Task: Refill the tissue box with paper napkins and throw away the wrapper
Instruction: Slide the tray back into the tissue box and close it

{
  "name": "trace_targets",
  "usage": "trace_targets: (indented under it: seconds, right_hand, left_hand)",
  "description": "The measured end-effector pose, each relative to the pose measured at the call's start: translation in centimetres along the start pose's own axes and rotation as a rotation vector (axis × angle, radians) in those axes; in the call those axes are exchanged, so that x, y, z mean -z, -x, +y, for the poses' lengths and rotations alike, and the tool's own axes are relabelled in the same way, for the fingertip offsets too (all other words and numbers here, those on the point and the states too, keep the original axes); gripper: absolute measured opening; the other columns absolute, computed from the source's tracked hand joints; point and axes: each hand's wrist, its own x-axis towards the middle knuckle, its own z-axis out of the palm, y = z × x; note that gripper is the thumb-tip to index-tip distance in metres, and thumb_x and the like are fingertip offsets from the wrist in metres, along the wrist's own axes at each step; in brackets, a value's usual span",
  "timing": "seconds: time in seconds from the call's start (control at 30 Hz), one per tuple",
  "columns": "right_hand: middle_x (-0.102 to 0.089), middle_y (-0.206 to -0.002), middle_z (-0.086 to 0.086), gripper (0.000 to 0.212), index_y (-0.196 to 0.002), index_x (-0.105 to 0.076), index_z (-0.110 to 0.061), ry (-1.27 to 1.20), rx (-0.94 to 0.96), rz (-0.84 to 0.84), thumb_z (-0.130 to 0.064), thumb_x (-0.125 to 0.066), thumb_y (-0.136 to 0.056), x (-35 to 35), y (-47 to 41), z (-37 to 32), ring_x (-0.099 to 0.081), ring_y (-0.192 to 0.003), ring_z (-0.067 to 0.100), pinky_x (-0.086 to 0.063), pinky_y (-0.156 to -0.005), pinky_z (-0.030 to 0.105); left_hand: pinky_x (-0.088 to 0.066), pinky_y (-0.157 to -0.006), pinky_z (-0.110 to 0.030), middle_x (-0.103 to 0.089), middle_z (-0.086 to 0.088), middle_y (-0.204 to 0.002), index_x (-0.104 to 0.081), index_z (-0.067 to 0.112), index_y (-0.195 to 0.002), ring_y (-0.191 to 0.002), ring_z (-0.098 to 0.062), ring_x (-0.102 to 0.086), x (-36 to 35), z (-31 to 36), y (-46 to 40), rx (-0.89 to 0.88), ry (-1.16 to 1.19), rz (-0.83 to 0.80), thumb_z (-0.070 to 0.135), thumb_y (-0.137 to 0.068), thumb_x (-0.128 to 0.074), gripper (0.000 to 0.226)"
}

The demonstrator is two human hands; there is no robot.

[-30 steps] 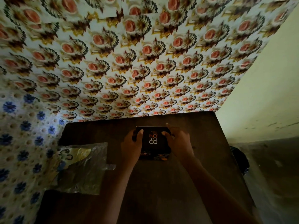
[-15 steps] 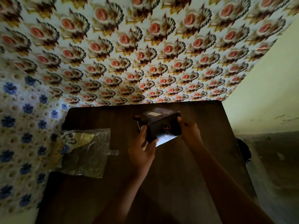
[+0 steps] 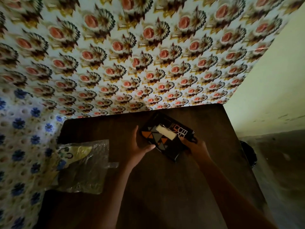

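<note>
A black tissue box with orange and grey triangles lies tilted above the dark wooden table, its top face toward me. White napkin paper shows through its slot. My left hand cups the box's left end, thumb along its near edge. My right hand grips the box's right end. A crumpled clear plastic wrapper with a yellow printed patch lies on the table's left edge.
The table stands against a wall with rose-patterned paper; blue-flowered covering runs along the left. A plain pale wall is on the right. A dark round object sits low beside the table's right edge.
The box was flat on the table, then lifted and turned over. Now its slot face points up, showing white paper, with both hands at its ends. The wrapper has not moved.
</note>
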Motion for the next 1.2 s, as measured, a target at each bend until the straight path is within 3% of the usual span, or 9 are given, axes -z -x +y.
trace_targets:
  seconds: [0.13, 0.23, 0.47, 0.6, 0.67, 0.8, 0.97, 1.1, 1.2]
  right_hand:
    - [-0.070, -0.114, 0.006, 0.055, -0.122, -0.060, -0.018, 0.052, -0.026, 0.033, -0.040, -0.080, -0.075, -1.1, -1.7, 0.3, -0.071, -0.098, 0.020, -0.061, -0.073, 0.034]
    - [-0.072, -0.113, 0.004, 0.027, -0.113, -0.066, -0.019, 0.139, 0.041, 0.055, -0.025, -0.072, -0.088, -2.7, -2.6, -0.7, -0.070, -0.099, 0.018, -0.060, -0.081, 0.035]
    - [-0.070, -0.115, 0.007, 0.043, -0.132, -0.059, -0.010, 0.163, 0.099, 0.053, -0.019, -0.069, -0.091, -5.7, -5.4, -2.8, -0.071, -0.095, 0.017, -0.052, -0.055, 0.015]
    - [-0.066, -0.092, -0.004, 0.042, -0.135, -0.056, -0.010, 0.148, 0.108, 0.075, -0.023, -0.065, -0.095, -6.8, -6.6, -3.9, -0.070, -0.090, 0.015, -0.062, -0.068, 0.031]
    - [-0.066, -0.091, -0.007, 0.044, -0.137, -0.056, -0.012, 0.154, 0.133, 0.068, -0.024, -0.065, -0.095, -7.3, -7.1, -4.3, -0.071, -0.092, 0.018, -0.061, -0.071, 0.033]
    - [-0.069, -0.096, -0.002, 0.046, -0.142, -0.052, -0.016, 0.206, 0.186, 0.055, -0.026, -0.062, -0.097, -8.0, -8.2, -5.2, -0.071, -0.094, 0.019, -0.061, -0.080, 0.040]
    - [-0.068, -0.097, -0.009, 0.040, -0.139, -0.055, -0.022, 0.247, 0.250, 0.016, -0.026, -0.058, -0.099, -8.0, -8.7, -6.0, -0.062, -0.080, -0.004, -0.049, -0.063, 0.015]
    - [-0.070, -0.110, -0.003, 0.039, -0.133, -0.061, -0.021, 0.199, 0.231, 0.080, -0.039, -0.056, -0.099, -7.9, -7.7, -5.1, -0.065, -0.092, 0.007, -0.051, -0.073, 0.022]
    - [-0.062, -0.086, -0.006, 0.033, -0.105, -0.065, -0.017, 0.084, 0.126, 0.200, -0.047, -0.055, -0.097, -8.0, -5.5, -3.6, -0.063, -0.082, 0.014, -0.048, -0.068, 0.027]
  left_hand:
    - [-0.047, -0.107, -0.052, -0.022, -0.004, -0.163, -0.019, 0.031, -0.156, -0.144, -0.028, -0.038, 0.1, -0.4, -2.2, 0.086, -0.004, -0.042, 0.043, -0.068, -0.087, 0.112]
    - [-0.053, -0.101, -0.049, -0.029, -0.006, -0.155, -0.028, 0.025, -0.152, -0.134, -0.029, -0.047, -0.5, -0.8, -2.3, 0.109, -0.028, 0.080, 0.061, -0.055, -0.085, 0.118]
    - [-0.047, -0.071, -0.014, -0.060, -0.002, -0.125, -0.051, 0.015, -0.131, -0.110, -0.018, -0.063, -0.6, -1.4, -3.8, 0.063, -0.028, 0.275, 0.056, -0.062, -0.086, 0.088]
    - [-0.058, -0.082, -0.031, -0.059, -0.002, -0.127, -0.049, 0.021, -0.131, -0.115, -0.019, -0.060, -0.4, -0.3, -5.1, 0.074, -0.023, 0.326, 0.074, -0.053, -0.082, 0.100]
    - [-0.059, -0.090, -0.047, -0.060, -0.006, -0.130, -0.048, 0.023, -0.131, -0.119, -0.025, -0.061, -0.3, -0.9, -6.1, 0.068, -0.052, 0.353, 0.090, -0.043, -0.072, 0.112]
    - [-0.055, -0.094, -0.053, -0.057, -0.006, -0.136, -0.048, 0.025, -0.133, -0.125, -0.028, -0.057, -0.3, -0.9, -6.7, 0.092, -0.130, 0.392, 0.096, -0.045, -0.064, 0.114]
    - [-0.053, -0.098, -0.051, -0.048, -0.010, -0.142, -0.044, 0.016, -0.140, -0.129, -0.029, -0.051, -0.3, 1.2, -6.0, 0.100, -0.222, 0.421, 0.081, -0.059, -0.070, 0.107]
    - [-0.046, -0.089, -0.031, -0.049, -0.010, -0.141, -0.042, 0.011, -0.142, -0.127, -0.026, -0.052, -0.5, 1.2, -5.7, 0.109, -0.168, 0.389, 0.061, -0.073, -0.077, 0.092]
    - [-0.041, -0.078, -0.022, -0.053, -0.010, -0.134, -0.046, 0.011, -0.136, -0.116, -0.021, -0.054, -0.1, 0.9, -4.0, 0.110, -0.112, 0.406, 0.045, -0.084, -0.074, 0.069]
